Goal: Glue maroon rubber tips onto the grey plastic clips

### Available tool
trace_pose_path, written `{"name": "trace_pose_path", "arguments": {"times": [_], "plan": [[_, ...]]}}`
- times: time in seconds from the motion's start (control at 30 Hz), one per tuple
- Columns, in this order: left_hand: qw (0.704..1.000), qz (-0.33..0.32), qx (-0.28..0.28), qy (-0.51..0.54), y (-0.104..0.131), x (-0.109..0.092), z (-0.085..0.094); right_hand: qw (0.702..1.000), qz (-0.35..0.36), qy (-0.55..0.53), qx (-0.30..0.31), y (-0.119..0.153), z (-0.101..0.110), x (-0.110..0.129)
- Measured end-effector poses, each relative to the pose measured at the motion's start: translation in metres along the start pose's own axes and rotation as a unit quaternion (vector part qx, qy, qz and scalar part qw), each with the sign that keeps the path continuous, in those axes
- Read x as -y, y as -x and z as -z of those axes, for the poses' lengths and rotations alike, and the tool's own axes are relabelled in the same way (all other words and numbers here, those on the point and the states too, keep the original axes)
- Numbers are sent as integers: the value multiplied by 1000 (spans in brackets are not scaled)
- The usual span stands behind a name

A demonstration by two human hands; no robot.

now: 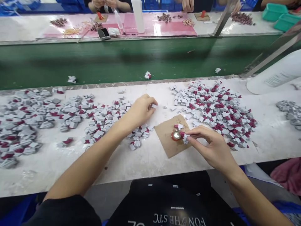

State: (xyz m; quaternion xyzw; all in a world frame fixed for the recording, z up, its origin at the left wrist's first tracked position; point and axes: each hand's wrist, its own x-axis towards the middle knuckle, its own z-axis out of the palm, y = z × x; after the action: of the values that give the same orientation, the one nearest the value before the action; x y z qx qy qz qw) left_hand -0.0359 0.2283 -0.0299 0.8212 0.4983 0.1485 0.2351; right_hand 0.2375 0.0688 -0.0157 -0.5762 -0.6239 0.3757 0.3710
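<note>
My left hand (142, 108) is closed in a pinch on a small grey-white plastic piece (154, 106), above the table left of the cardboard. My right hand (213, 146) pinches a small white and dark red plastic part (183, 135) between thumb and fingertips. The red end of that part is at the edge of a small round dish (176, 135) with a shiny, clear content; I cannot tell whether they touch. The dish sits on a brown cardboard square (171, 149). Another white and red part (178, 126) lies just behind the dish.
A large pile of white and dark red parts (211, 106) lies to the right, and more heaps (70, 110) spread over the left. A white bottle (274, 73) leans in at right. Behind a green belt (105, 62), other people work at a pink-covered table (150, 23).
</note>
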Motion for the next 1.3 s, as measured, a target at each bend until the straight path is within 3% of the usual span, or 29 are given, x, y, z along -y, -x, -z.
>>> {"name": "trace_pose_path", "arguments": {"times": [0.23, 0.57, 0.87, 1.0, 1.17, 1.3], "plan": [[998, -9, 58, 18, -1, -14, -26, 1000, 18, 13, 11, 1, -8, -1], [998, 17, 37, 57, 10, -17, -23, 1000, 16, 19, 7, -4, -11, 3], [997, -38, 24, 70, 16, -19, -17, 999, 47, 26, -5, -2, -9, 2], [999, -2, 3, 40, 15, -23, -15, 999, 43, 29, 8, -3, -10, 1], [996, 84, 41, 10, 7, -26, -13, 998, 53, 34, 3, -4, -10, 2], [992, 89, 75, 52, 10, -29, -6, 998, 58, 35, -7, -3, -8, 1]]}}
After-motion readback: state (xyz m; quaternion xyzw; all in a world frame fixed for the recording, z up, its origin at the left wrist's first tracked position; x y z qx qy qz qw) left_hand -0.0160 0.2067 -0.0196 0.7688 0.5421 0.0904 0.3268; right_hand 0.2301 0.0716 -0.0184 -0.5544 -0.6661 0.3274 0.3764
